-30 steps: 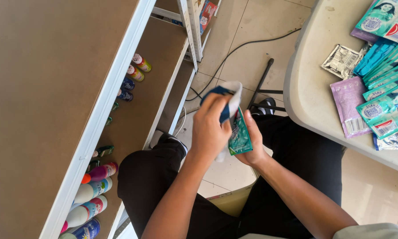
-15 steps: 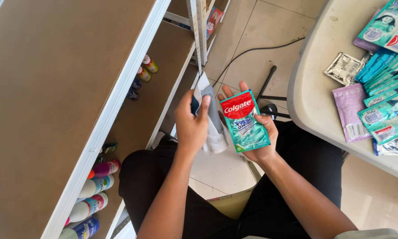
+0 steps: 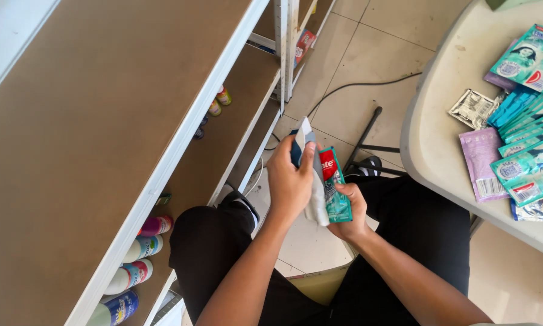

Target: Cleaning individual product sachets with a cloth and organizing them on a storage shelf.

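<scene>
— Where are we?

— Tiled floor (image 3: 368, 66), a brown shelf (image 3: 102, 133) on the left with bottles (image 3: 136, 265) on its lower level, a white table (image 3: 440, 139) on the right.

— And the hands?

— Both up over the lap, between shelf and table. The left hand (image 3: 289, 184) is closed on a white cloth (image 3: 315, 199), pressing it against a green and red sachet (image 3: 333, 187). The right hand (image 3: 351, 211) grips that sachet from below and behind.

— How does the sachet lie?

— Long axis running away from the person, nearly upright, top edge toward the floor cable (image 3: 356, 87). It sits just right of the left hand, touching the cloth. Something dark blue shows at the left fingertips; I can't tell what it is.

— Further out?

— More sachets (image 3: 525, 163) are spread on the table, well apart from both hands, the right one nearer.
</scene>
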